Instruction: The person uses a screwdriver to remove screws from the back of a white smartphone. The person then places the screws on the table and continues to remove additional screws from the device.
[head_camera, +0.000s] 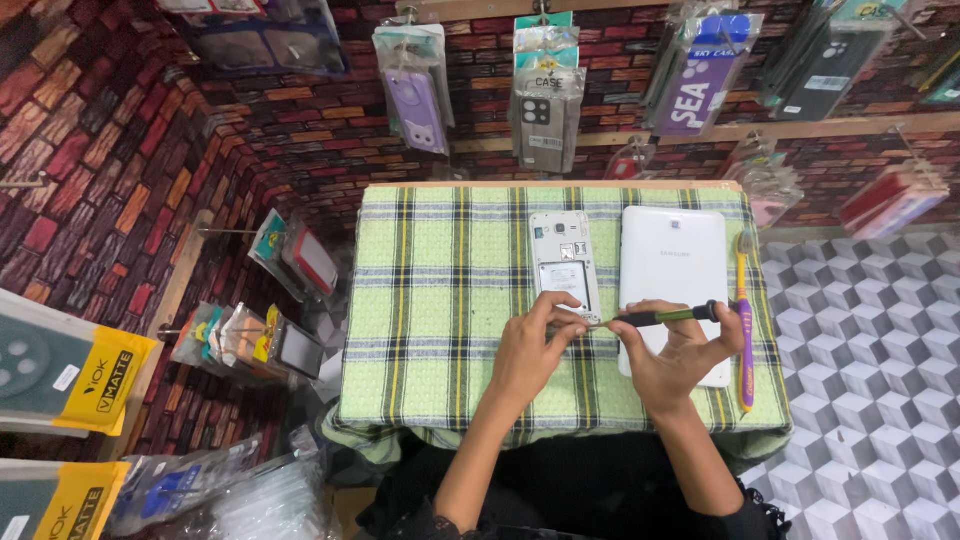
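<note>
Near the middle of the frame, the right hand (672, 352) pinches a thin green screwdriver (660, 317), tip at the bottom edge of a small white phone (565, 266) with its back off. The left hand (530, 345) curls its fingers on that edge. Beside it lie a smooth white tablet (672, 265) and a yellow-purple toothbrush (745, 330), all on a green checked cloth (440, 300). Clear bags holding phone cases (545, 110) hang at the top.

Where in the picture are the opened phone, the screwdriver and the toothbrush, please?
opened phone (565, 262), head view, on its bare back below the camera.
screwdriver (668, 317), head view, on the middle of its green handle.
toothbrush (745, 340), head view, on the middle of its purple and yellow handle.
</note>
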